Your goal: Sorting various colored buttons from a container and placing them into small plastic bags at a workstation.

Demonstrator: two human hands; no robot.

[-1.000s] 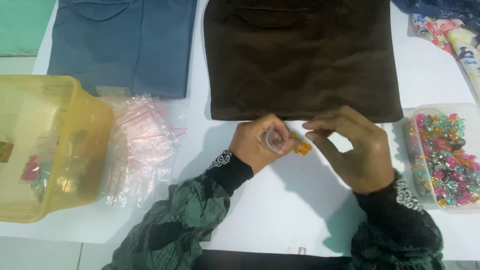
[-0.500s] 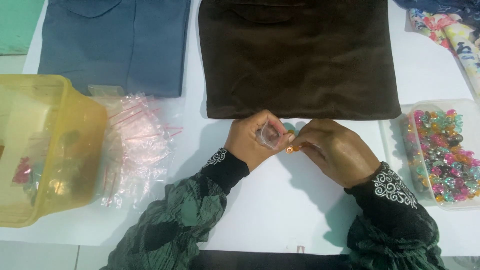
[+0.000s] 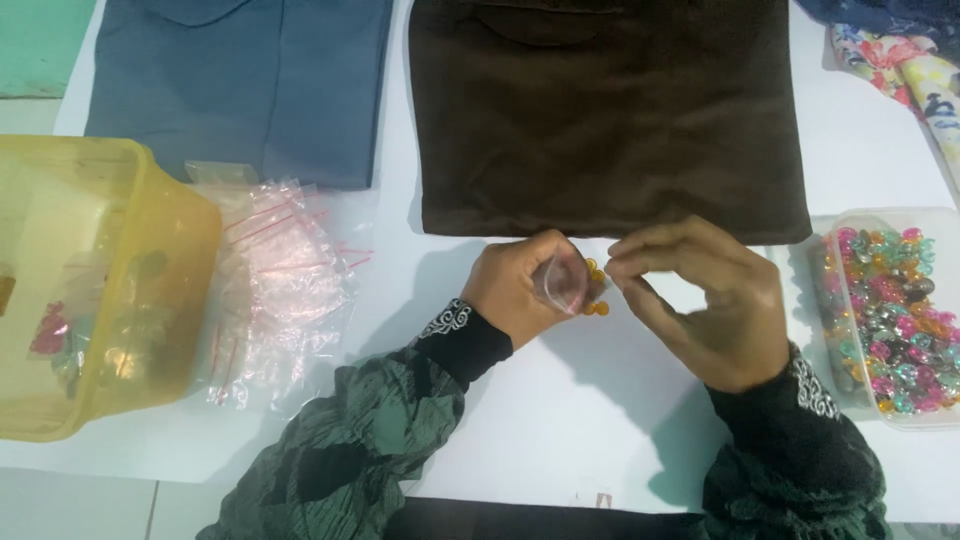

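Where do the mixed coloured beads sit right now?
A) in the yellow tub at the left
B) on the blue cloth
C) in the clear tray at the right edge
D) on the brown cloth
C: the coloured beads fill the clear tray at the right edge of the white table, beside the right hand.

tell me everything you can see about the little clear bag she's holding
The small clear plastic bag looks thin, glossy and crumpled. The left hand pinches it above the white table, just below the brown folded cloth. A few orange beads show at its right side. The right hand has its fingertips close by its opening; actual contact cannot be told.
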